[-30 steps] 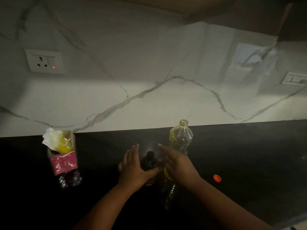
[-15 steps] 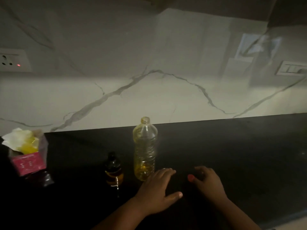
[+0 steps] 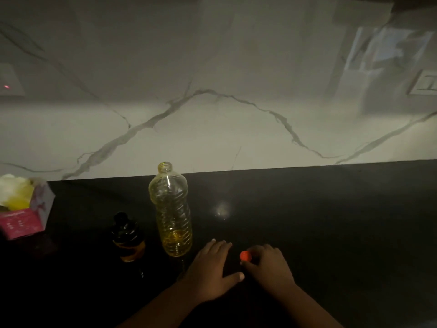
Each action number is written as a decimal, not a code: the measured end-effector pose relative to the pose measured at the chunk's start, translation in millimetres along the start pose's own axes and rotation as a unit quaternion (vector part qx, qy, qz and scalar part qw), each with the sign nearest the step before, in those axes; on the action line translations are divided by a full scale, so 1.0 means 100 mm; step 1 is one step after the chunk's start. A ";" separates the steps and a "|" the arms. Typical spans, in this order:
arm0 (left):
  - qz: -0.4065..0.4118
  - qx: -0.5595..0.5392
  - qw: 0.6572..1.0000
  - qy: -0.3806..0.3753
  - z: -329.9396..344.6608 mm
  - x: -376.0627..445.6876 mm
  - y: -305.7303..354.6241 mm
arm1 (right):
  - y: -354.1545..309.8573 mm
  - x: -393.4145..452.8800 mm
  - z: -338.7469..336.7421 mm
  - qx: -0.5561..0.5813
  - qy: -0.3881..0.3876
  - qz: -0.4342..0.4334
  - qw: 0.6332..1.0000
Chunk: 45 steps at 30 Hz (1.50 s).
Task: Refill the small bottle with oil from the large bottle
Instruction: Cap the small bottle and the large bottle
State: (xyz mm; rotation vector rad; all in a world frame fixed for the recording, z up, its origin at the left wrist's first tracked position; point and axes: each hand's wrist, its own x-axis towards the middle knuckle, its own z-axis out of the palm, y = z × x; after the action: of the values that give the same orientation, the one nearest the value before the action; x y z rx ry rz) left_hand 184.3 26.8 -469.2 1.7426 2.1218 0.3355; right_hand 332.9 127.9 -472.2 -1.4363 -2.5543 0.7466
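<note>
Our right hand (image 3: pixel 267 266) has its fingers (image 3: pixel 261 250) curled round the red cap (image 3: pixel 245 256), pinching it low over the dark surface (image 3: pixel 331 221). Our left hand (image 3: pixel 210 271) lies flat just beside it, fingers straight and relaxed, holding nothing. The large bottle (image 3: pixel 171 209) stands upright to the left of both hands and a little farther back, its long axis vertical and its mouth open at the top; our left hand is the nearer one. Only a shallow pool of yellow oil sits in its base. The small bottle (image 3: pixel 127 235) stands upright just left of it, dark, with its cap apparently on; its fill level cannot be told. We judge the cap must travel left and up to the open mouth.
</note>
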 end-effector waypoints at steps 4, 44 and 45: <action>0.111 -0.082 0.961 0.239 -0.29 -0.22 0.08 | -0.29 0.00 -0.36 0.194 0.015 -0.050 0.980; 0.040 -0.126 0.976 0.173 -1.81 -0.12 -0.81 | -2.48 0.02 -0.85 0.082 0.207 -0.217 0.950; 0.045 -0.127 0.976 0.173 -1.80 -0.12 -0.81 | -2.49 0.00 -0.85 0.092 0.205 -0.209 0.952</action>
State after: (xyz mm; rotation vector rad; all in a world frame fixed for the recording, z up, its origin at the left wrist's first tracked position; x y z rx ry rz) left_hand 36.9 7.4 -338.9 1.7283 2.1117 0.9525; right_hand 169.6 51.6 -280.8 -0.8392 -2.2753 0.5313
